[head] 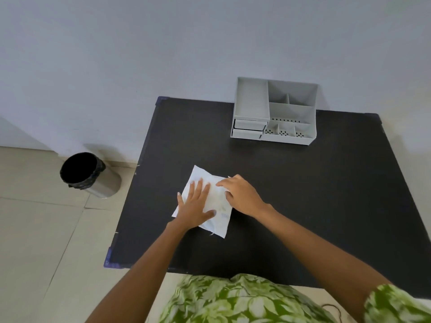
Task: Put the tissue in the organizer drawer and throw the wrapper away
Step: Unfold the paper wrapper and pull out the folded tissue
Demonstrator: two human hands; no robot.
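Fingers (198,190) of the left hand (196,206) lie spread flat on the white tissue packet (217,206) mid-table (303,194), right hand (240,194) w/ fingers curled, pinching its right edge, grey organizer (275,108) w/ drawers at the back, lined bin (88,174) on the floor to the left.

This looks like a plain room in a home or small office. A black table (303,206) stands against a bare pale wall (163,54), with a grey desk organizer (275,110) on it. Beside it, a steel bin (93,176) with a black liner sits on a beige tiled floor (35,241).
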